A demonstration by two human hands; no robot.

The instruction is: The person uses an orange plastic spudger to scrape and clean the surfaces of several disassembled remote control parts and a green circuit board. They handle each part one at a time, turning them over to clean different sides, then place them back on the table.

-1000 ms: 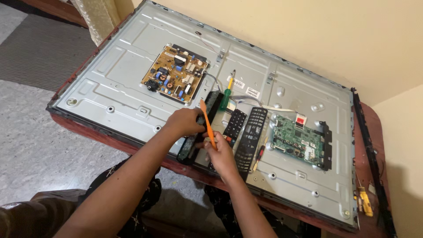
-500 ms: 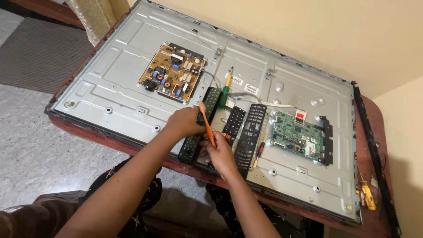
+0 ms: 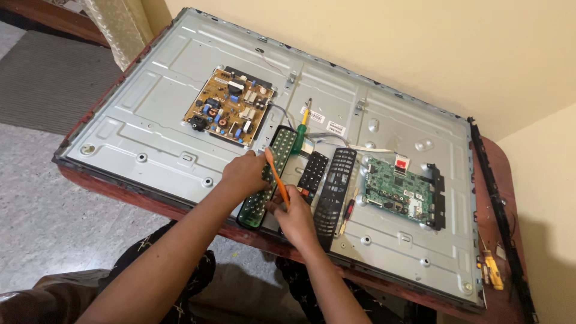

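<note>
Opened remote control (image 3: 267, 180), green board exposed, lies centre frame on metal TV back panel (image 3: 150, 129). Left hand (image 3: 243, 174) clasps its edge; right hand (image 3: 294, 213) pinches orange pry tool (image 3: 277, 179). Looks light, thin, brittle; hold by long sides.

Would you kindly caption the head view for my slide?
Left hand steadies an opened remote on a TV back panel; right hand holds an orange tool.
</note>
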